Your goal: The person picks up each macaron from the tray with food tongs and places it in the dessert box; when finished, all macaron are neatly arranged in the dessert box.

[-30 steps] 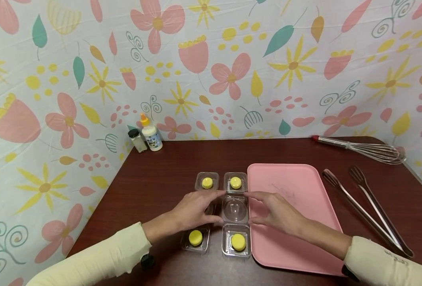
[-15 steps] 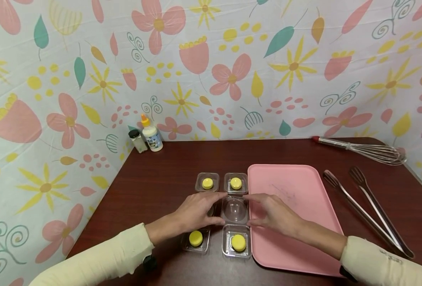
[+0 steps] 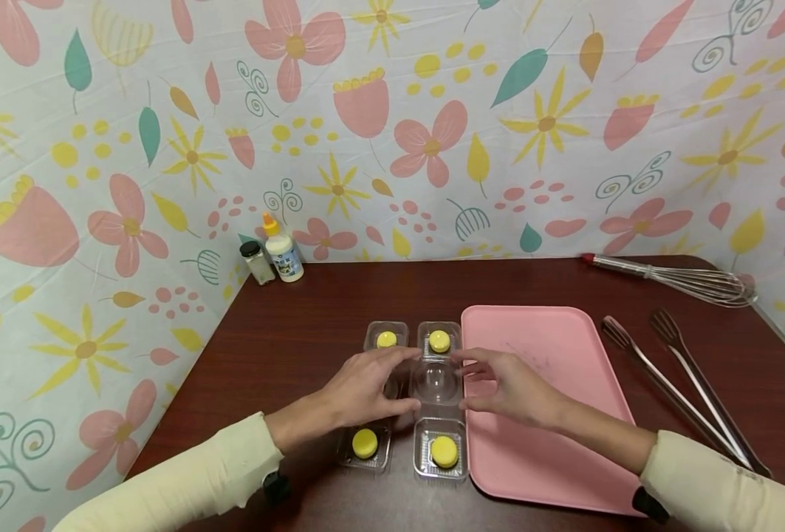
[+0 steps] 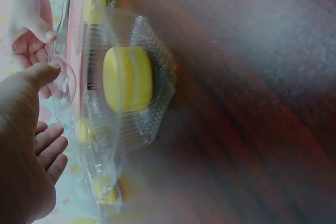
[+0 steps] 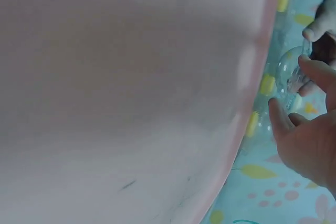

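Between my two hands is a clear square plastic lid with a round dome (image 3: pixel 436 382). My left hand (image 3: pixel 368 388) pinches its left side, thumb at the near corner and index finger at the far one. My right hand (image 3: pixel 515 388) pinches the right side likewise, its other fingers curled in. In the left wrist view the lid (image 4: pixel 66 85) stands apart from the boxes below. Around the hands sit clear plastic boxes, each with a yellow macaron: near right (image 3: pixel 444 451), near left (image 3: pixel 365 443), far right (image 3: pixel 439 340) and far left (image 3: pixel 386 339). Another clear dome (image 3: pixel 392 386) is partly hidden behind my left hand.
A pink tray (image 3: pixel 565 465) lies right of the boxes, under my right forearm. Metal tongs (image 3: pixel 681 399) lie beyond it, with a whisk (image 3: pixel 678 278) at the back right. A glue bottle (image 3: pixel 283 251) and a black-capped jar (image 3: pixel 257 263) stand at the back left by the floral cloth (image 3: pixel 392 192).
Both hands have shifted slightly away from me with the clear lid, which now appears a little farther up in the head view. The boxes and tray stay put.
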A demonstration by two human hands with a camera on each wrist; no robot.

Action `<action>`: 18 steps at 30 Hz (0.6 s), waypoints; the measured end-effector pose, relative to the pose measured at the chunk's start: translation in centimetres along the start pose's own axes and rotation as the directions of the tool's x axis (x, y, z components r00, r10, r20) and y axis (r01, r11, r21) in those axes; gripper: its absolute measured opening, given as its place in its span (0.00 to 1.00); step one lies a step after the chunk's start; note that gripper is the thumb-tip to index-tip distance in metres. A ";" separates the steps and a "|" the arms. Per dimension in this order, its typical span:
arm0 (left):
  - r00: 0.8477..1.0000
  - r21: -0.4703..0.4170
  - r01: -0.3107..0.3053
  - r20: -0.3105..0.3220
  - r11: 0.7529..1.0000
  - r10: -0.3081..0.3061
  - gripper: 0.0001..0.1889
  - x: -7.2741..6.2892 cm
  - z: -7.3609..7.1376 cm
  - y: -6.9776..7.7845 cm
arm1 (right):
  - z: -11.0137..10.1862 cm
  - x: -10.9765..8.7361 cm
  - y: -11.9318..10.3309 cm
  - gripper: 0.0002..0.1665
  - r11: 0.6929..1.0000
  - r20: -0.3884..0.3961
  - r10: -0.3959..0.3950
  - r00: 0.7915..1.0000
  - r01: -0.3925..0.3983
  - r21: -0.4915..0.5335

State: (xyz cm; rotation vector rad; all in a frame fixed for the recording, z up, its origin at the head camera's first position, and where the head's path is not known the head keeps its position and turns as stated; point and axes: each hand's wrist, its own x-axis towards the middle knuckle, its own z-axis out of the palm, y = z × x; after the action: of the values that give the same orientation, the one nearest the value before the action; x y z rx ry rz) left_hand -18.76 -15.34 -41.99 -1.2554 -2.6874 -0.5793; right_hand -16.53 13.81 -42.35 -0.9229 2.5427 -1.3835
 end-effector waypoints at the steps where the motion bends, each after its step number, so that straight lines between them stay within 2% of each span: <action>1: 1.000 -0.006 -0.004 -0.008 1.000 0.004 0.40 0.1 -0.1 0.0 | -0.2 0.1 -0.1 0.41 0.998 0.010 0.014 1.000 -0.015 0.064; 3: 1.000 -0.020 -0.011 -0.022 1.000 0.010 0.40 0.2 -0.3 -0.1 | -0.4 0.3 -0.4 0.40 0.979 0.027 0.055 0.998 -0.059 0.194; 6: 0.999 -0.025 -0.020 -0.042 0.999 0.019 0.41 0.5 -0.5 -0.1 | -0.7 0.5 -0.9 0.37 0.931 0.017 0.142 0.990 -0.139 0.338; 12: 0.996 -0.016 -0.059 -0.075 0.998 0.058 0.43 1.1 -0.9 0.4 | -0.9 1.0 -1.9 0.28 0.877 -0.070 0.318 0.945 -0.266 0.401; 18: 0.993 -0.063 -0.087 -0.084 0.994 0.082 0.44 1.3 -1.1 0.9 | -1.0 1.3 -2.2 0.20 0.828 -0.121 0.378 0.918 -0.277 0.487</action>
State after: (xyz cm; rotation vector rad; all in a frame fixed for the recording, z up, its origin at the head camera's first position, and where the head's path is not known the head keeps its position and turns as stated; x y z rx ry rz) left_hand -19.02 -14.33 -40.36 -1.3246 -2.5557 -0.6975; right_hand -16.93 12.89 -39.78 -0.2447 2.1876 -1.9204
